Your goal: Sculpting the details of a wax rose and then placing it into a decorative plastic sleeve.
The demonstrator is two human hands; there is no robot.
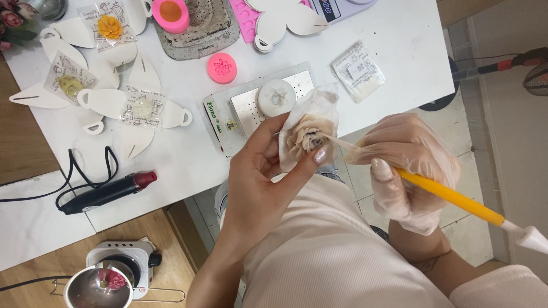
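My left hand [260,171], bare, pinches a crumpled white tissue [319,105] that cradles a beige rose-shaped wax flower [305,137]. My right hand [408,165] wears a thin clear plastic glove and grips a yellow-handled tool [451,197] with a white cone at its far end. The tool's thin tip touches the flower's right side. Both hands hover over my lap, just off the white table's [399,40] front edge.
A small scale [251,108] with a white round mould sits near the table edge. Pink moulds [221,67], cup-shaped paper cutouts [103,100], bagged flowers and a black heat tool [108,191] lie on the left. A small hotplate [123,259] with a metal pot stands lower left.
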